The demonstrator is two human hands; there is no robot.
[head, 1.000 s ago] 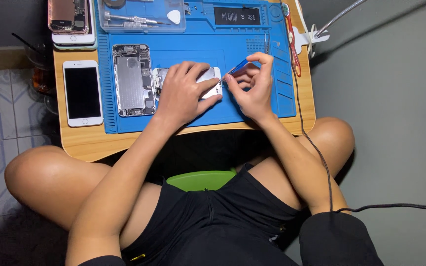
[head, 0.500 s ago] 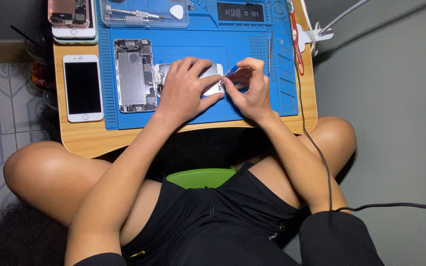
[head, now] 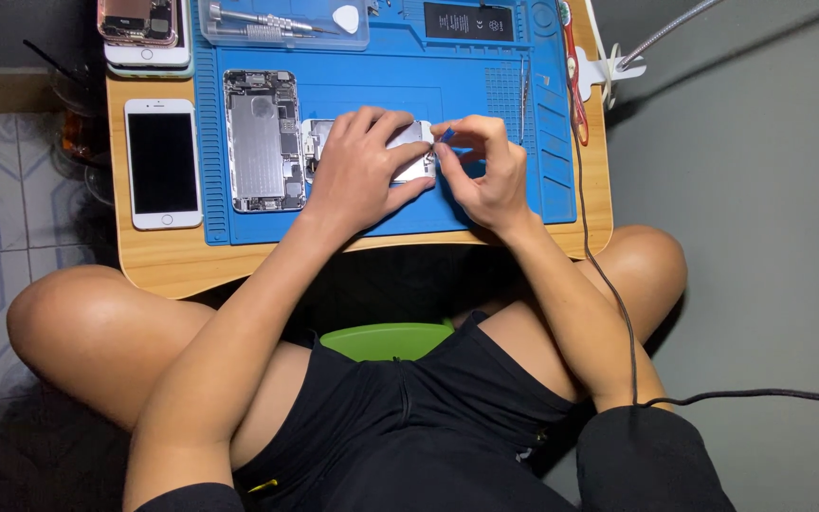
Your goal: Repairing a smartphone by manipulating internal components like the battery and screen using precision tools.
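Small wooden counter [head: 172, 265] over crossed legs, tile floor at left, grey floor at right. Blue repair mat [head: 485, 204] covers most of it; bare mat right of the hands. Left hand [head: 362, 171] lies flat, pressing the opened phone body [head: 414, 152] at mat centre. Right hand [head: 490, 171] pinches a small blue pry tool [head: 446, 135] at its edge.

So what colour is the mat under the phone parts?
Blue: the work mat, covering most of the small wooden table, seen clearly in the head view.
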